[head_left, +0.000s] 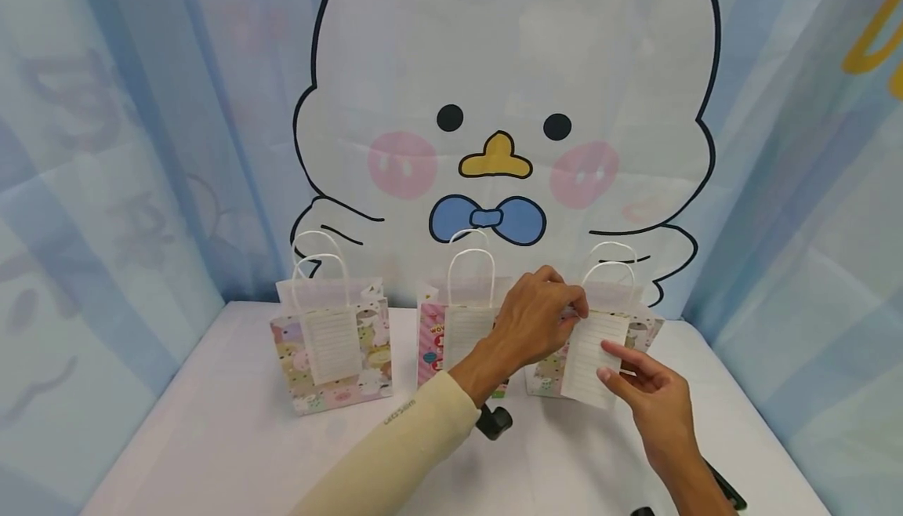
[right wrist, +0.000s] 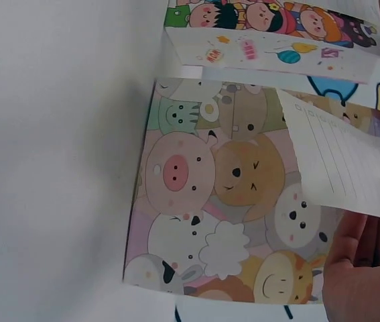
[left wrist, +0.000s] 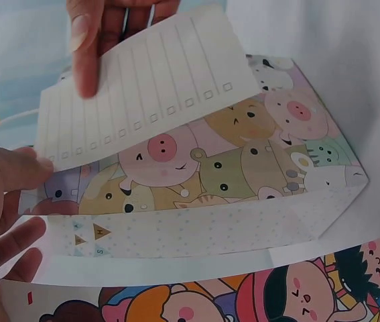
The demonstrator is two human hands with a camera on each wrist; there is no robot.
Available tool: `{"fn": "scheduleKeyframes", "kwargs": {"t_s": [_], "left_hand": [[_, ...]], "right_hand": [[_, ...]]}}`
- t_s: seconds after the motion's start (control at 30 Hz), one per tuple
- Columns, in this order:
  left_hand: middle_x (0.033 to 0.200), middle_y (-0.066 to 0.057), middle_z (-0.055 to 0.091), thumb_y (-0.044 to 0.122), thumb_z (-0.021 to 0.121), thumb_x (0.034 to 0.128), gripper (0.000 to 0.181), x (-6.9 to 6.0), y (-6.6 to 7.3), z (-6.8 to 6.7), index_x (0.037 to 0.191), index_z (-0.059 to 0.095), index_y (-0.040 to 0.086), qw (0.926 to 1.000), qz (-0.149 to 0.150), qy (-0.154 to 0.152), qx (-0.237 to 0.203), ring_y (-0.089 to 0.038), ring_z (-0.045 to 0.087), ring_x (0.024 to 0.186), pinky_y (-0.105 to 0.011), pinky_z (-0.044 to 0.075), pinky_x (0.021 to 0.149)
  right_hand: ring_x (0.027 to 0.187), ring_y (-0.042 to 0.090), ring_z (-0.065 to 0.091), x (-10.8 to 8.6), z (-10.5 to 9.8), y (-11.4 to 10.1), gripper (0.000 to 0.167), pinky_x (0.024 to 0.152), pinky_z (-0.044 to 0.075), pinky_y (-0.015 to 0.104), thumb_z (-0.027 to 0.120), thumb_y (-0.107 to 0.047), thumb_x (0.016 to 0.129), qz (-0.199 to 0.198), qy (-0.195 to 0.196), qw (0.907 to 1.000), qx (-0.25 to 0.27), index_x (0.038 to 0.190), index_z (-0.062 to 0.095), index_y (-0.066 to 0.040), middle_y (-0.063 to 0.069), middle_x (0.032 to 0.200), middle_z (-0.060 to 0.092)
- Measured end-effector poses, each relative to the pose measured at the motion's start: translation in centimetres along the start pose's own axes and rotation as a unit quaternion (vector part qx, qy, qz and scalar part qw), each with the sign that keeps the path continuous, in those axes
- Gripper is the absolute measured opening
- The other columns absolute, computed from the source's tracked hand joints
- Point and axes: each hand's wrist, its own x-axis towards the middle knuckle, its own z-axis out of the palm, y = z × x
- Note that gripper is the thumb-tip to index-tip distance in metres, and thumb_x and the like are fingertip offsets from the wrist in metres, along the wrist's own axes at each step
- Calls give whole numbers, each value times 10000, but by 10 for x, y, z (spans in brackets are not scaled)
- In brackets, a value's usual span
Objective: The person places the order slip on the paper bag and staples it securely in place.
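A lined paper sheet with a row of small checkboxes hangs in front of the rightmost gift bag, which is printed with cartoon animals. The left hand pinches the sheet's upper left corner at the bag's rim. In the left wrist view, its thumb lies on that corner. At the sheet's other edge, the right hand holds it, thumb in front and fingers behind. The sheet's lower end tilts away from the animal print. White twisted handles rise above the bag.
To the left stand a middle bag with cartoon children and another animal bag, each with a lined sheet on its front. A dark object lies by the right forearm. Behind the white table hangs a printed curtain.
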Motion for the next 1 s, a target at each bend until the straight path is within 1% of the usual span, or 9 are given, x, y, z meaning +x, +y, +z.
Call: {"fn": "scheduleKeyframes", "kwargs": {"t_s": [0.07, 0.17, 0.33, 0.43, 0.6, 0.7, 0.87, 1.0], "left_hand": [[931, 156, 790, 199, 785, 956, 93, 0, 0, 0, 972, 810, 287, 10000, 14, 16, 1, -64, 629, 1027, -214, 522, 900], [952, 155, 798, 189, 779, 963, 103, 0, 1, 0, 984, 812, 284, 10000, 28, 14, 20, -69, 637, 1030, -213, 524, 901], [971, 153, 803, 195, 784, 970, 99, 0, 1, -1, 1002, 817, 283, 10000, -7, -7, 40, -68, 642, 1034, -200, 521, 896], [967, 152, 802, 197, 789, 969, 98, 0, 1, -1, 1000, 819, 284, 10000, -29, -16, 46, -67, 644, 1030, -197, 521, 896], [946, 153, 801, 194, 788, 970, 95, 0, 0, -1, 988, 821, 281, 10000, -13, -7, 17, -69, 647, 1019, -199, 522, 887], [934, 161, 800, 190, 786, 971, 100, 1, -1, 0, 981, 821, 282, 10000, 10, 28, -15, -65, 646, 1009, -193, 517, 863], [931, 165, 803, 177, 785, 968, 115, 1, -1, 1, 978, 822, 285, 10000, 1, 65, -44, -59, 644, 998, -193, 515, 857], [935, 160, 805, 168, 780, 970, 121, 1, -2, 2, 983, 823, 281, 9999, -11, 67, -86, -59, 643, 994, -193, 514, 860]], "right_hand": [[999, 54, 729, 1, 2, -2, 548, 852, 605, 174, 846, -117, 912, -69, -65, 9998, 193, 1415, 660, -4, -165, 1223, 706], [994, 52, 736, 1, 4, -3, 534, 845, 610, 185, 835, -92, 917, -166, -134, 9993, 306, 1408, 656, 18, -149, 1207, 717], [988, 51, 737, 1, 3, -3, 524, 845, 613, 194, 823, -79, 925, -230, -218, 9992, 247, 1408, 650, 30, -136, 1193, 719], [989, 49, 733, 1, 1, -2, 533, 843, 609, 180, 840, -116, 918, -208, -174, 9996, 63, 1407, 662, 0, -154, 1182, 721], [1001, 34, 711, -1, -7, 2, 534, 844, 588, 137, 859, -155, 906, -300, 72, 9981, -525, 1394, 679, -35, -177, 1145, 731], [1030, 27, 688, -4, -15, 5, 525, 853, 571, 114, 857, -156, 908, -324, 247, 9953, -876, 1391, 678, -50, -193, 1163, 736], [1017, -20, 643, -8, -31, 14, 523, 827, 537, 74, 877, -226, 897, -245, 579, 9855, -1579, 1371, 698, -100, -287, 1135, 694], [978, -108, 584, -13, -48, 22, 570, 793, 493, 42, 893, -328, 876, -150, 726, 9743, -2125, 1371, 699, -123, -365, 1089, 629]]}}
